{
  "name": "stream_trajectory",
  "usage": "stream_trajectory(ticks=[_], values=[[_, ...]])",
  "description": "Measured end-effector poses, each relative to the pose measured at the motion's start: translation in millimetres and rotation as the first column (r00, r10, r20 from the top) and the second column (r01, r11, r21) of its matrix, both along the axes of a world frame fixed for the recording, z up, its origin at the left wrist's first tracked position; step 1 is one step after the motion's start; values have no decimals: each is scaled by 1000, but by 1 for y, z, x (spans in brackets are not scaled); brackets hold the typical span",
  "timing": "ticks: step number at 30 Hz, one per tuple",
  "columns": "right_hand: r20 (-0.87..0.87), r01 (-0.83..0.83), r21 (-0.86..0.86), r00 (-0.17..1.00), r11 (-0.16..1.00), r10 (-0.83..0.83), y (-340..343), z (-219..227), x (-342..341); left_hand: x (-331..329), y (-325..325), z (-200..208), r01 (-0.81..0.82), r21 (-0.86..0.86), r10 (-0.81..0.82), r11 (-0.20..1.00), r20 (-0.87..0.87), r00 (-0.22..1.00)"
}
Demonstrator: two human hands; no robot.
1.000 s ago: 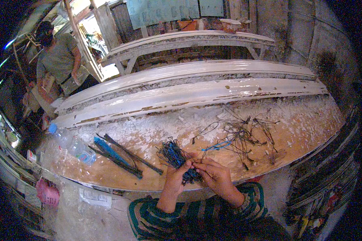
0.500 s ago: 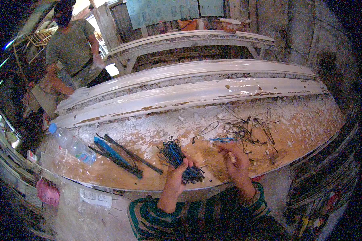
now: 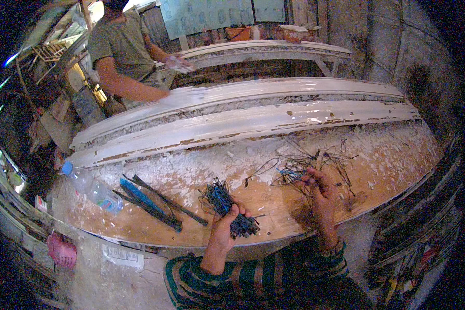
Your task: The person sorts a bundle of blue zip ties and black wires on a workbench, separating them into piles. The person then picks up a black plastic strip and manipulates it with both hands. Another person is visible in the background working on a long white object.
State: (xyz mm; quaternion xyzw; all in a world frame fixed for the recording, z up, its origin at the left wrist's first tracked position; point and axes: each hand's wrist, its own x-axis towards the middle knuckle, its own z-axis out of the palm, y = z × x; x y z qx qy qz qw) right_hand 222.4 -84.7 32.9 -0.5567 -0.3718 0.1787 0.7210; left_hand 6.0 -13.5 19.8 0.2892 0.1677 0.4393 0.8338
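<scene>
My left hand [image 3: 225, 227] is wrapped round a thick bundle of thin black and blue cords [image 3: 219, 196], whose looped ends stick out above and below the fist. Over the right part of the board, my right hand [image 3: 321, 194] has its fingers drawn together at the edge of a loose tangle of black cords [image 3: 336, 160]. A blue strand [image 3: 289, 174] shows beside those fingertips; what they pinch is too small to make out. Left of the bundle, several long black bunches [image 3: 163, 209] and a blue bunch [image 3: 142, 194] lie slanting on the wood.
Clear plastic bottles [image 3: 101, 199] lie at the board's left end. Two long white-coated mouldings [image 3: 243, 116] cross behind the cords, on a flaky white surface. A co-worker [image 3: 126, 57] stands at the far left, one hand on the rear moulding. A pink basket [image 3: 62, 250] sits below left.
My right hand has moved up and right into the loose cords, and the blue strand there has shifted. The left hand stays near its place. The co-worker has moved right along the moulding.
</scene>
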Motion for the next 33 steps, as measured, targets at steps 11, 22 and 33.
stream_trajectory(ticks=[11,22,33], values=[[-402,-137,251,886,958,233,-1,4,-9,-1,0,0,0,-63,0,998,10,1000],[-553,-278,375,699,884,454,-6,12,-19,-4,2,0,80,-132,-88,988,-55,995],[-389,-517,233,727,824,566,-12,12,-57,-14,19,-17,413,-239,-342,879,291,894]])
